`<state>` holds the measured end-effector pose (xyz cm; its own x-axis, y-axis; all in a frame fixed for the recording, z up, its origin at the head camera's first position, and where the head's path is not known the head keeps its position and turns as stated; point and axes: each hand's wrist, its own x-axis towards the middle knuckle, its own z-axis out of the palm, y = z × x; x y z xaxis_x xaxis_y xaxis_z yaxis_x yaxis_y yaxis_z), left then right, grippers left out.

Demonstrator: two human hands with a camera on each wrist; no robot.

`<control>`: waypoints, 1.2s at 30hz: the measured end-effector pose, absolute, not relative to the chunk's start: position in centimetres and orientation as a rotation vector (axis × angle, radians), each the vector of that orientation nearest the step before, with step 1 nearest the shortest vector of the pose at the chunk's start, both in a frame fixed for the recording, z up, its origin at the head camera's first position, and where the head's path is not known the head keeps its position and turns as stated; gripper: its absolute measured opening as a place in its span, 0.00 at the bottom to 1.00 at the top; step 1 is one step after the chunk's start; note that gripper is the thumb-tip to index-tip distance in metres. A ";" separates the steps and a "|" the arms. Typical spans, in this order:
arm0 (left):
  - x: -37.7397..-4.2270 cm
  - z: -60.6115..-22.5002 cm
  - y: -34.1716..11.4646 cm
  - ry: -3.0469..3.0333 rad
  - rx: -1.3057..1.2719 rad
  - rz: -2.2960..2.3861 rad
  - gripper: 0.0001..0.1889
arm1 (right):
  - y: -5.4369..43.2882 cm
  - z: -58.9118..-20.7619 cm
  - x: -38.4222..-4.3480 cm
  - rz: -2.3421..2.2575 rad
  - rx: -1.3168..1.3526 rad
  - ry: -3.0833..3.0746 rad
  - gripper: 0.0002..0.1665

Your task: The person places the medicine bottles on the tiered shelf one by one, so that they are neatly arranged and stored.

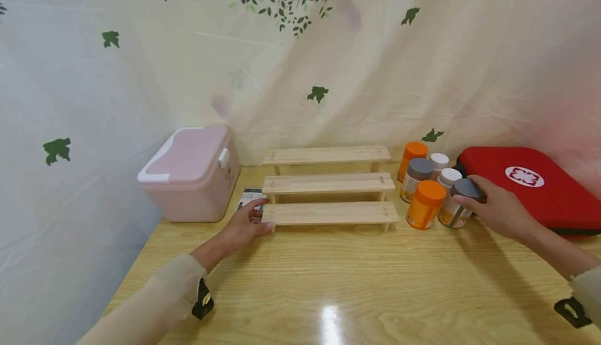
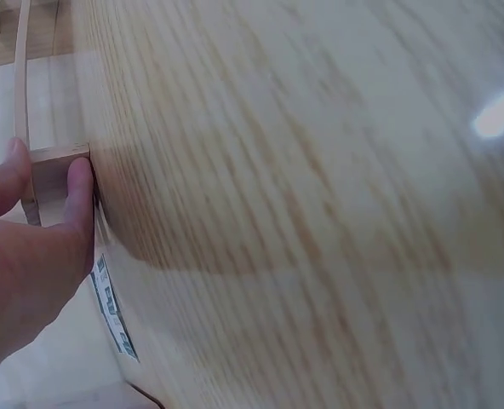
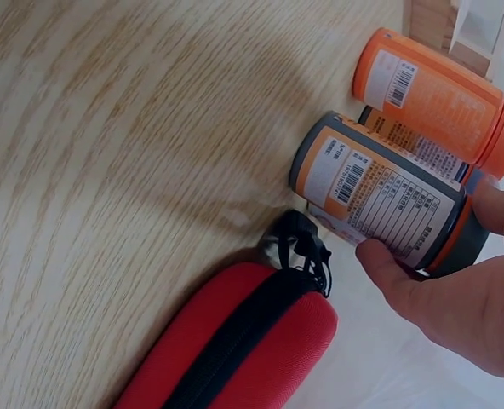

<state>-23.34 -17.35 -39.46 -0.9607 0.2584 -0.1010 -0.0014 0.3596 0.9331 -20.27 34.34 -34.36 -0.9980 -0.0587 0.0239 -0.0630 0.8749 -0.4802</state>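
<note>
Pinching with left hand (image 1: 241,226) the left end of a pale wooden three-tier rack (image 1: 328,213); gripping with right hand (image 1: 503,212) a grey-capped cylindrical bottle (image 1: 452,214), just beside an orange cylindrical jar (image 1: 423,206). Could topple jar if swung leftward.

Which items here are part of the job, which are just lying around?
Job:
wooden rack, held by left hand
front gray-lidded bottle, held by right hand
neighbouring bottles, probably

Apparently just lying around:
pink box
red case
printed packet
</note>
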 end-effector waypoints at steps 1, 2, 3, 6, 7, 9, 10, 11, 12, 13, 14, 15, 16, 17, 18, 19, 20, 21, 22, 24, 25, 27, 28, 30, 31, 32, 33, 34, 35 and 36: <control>-23.3 -39.5 -17.3 2.382 0.237 1.656 0.33 | 34.3 -34.4 -20.3 0.779 0.095 -3.030 0.48; -23.3 -39.5 -17.3 2.375 0.244 1.669 0.33 | 34.3 -34.4 -20.3 0.784 0.092 -3.028 0.48; -23.3 -39.6 -17.4 2.368 0.252 1.677 0.33 | 34.4 -34.4 -20.3 0.787 0.090 -3.026 0.48; -23.3 -39.7 -17.3 2.360 0.255 1.702 0.33 | 34.4 -34.4 -20.2 0.790 0.090 -3.014 0.48; -23.3 -39.7 -17.3 2.355 0.256 1.711 0.33 | 34.4 -34.4 -20.2 0.787 0.092 -3.006 0.48; -23.3 -39.7 -17.3 2.345 0.256 1.721 0.33 | 34.4 -34.5 -20.1 0.777 0.098 -2.985 0.47; -23.3 -39.7 -17.3 2.337 0.255 1.728 0.33 | 34.4 -34.5 -20.1 0.773 0.103 -2.972 0.46; -23.2 -39.8 -17.2 2.333 0.254 1.729 0.33 | 34.4 -34.6 -20.1 0.768 0.105 -2.960 0.45; -23.2 -39.7 -17.2 2.329 0.250 1.733 0.33 | 34.5 -34.6 -20.0 0.767 0.110 -2.951 0.44; -23.2 -39.8 -17.2 2.330 0.245 1.730 0.33 | 34.5 -34.6 -20.0 0.764 0.111 -2.942 0.43; -23.2 -39.8 -17.2 2.336 0.241 1.723 0.32 | 34.5 -34.6 -19.9 0.760 0.115 -2.934 0.42; -23.2 -39.8 -17.2 2.339 0.235 1.719 0.32 | 34.5 -34.5 -19.9 0.761 0.120 -2.929 0.41; -23.2 -39.9 -17.2 2.341 0.225 1.715 0.32 | 34.5 -34.4 -19.9 0.765 0.123 -2.926 0.41; -23.3 -39.9 -17.1 2.345 0.211 1.713 0.32 | 34.5 -34.3 -19.8 0.764 0.125 -2.923 0.40; -23.3 -39.9 -17.1 2.343 0.196 1.716 0.32 | 34.6 -34.1 -19.7 0.764 0.130 -2.919 0.40; -23.3 -40.0 -17.1 2.350 0.193 1.710 0.32 | 34.6 -33.9 -19.6 0.758 0.134 -2.908 0.40; -23.3 -40.0 -17.1 2.354 0.178 1.706 0.32 | 34.6 -33.6 -19.5 0.755 0.132 -2.904 0.40; -23.3 -40.0 -17.1 2.354 0.165 1.706 0.33 | 34.7 -33.2 -19.4 0.757 0.128 -2.901 0.41; -23.3 -40.0 -17.0 2.356 0.150 1.705 0.33 | 34.7 -32.8 -19.3 0.749 0.115 -2.898 0.42; -23.3 -40.0 -17.0 2.359 0.137 1.703 0.33 | 34.8 -31.7 -19.1 0.745 0.071 -2.890 0.44; -23.3 -40.0 -17.0 2.358 0.136 1.703 0.33 | 34.8 -31.1 -19.0 0.748 0.045 -2.885 0.45; -23.4 -39.9 -17.0 2.346 0.131 1.714 0.33 | 34.9 -29.9 -18.9 0.752 0.000 -2.865 0.46; -23.4 -39.9 -17.0 2.338 0.133 1.721 0.33 | 34.9 -29.3 -18.9 0.763 -0.012 -2.853 0.45; -23.4 -39.8 -17.1 2.320 0.140 1.735 0.33 | 34.8 -28.0 -19.0 0.795 -0.012 -2.824 0.44; -23.4 -39.8 -17.1 2.311 0.141 1.741 0.33 | 34.8 -27.4 -19.0 0.808 0.002 -2.806 0.41; -23.4 -39.8 -17.1 2.306 0.142 1.743 0.33 | 34.8 -26.8 -19.1 0.821 0.012 -2.796 0.41; -23.4 -39.7 -17.1 2.302 0.142 1.744 0.33 | 34.7 -26.2 -19.2 0.831 0.026 -2.789 0.40; -23.4 -39.7 -17.1 2.302 0.141 1.743 0.33 | 34.6 -25.6 -19.2 0.840 0.042 -2.780 0.38; -23.3 -39.7 -17.1 2.306 0.142 1.737 0.33 | 34.5 -25.0 -19.3 0.827 0.052 -2.774 0.38; -23.3 -39.7 -17.1 2.308 0.144 1.733 0.33 | 34.4 -24.4 -19.4 0.814 0.056 -2.771 0.38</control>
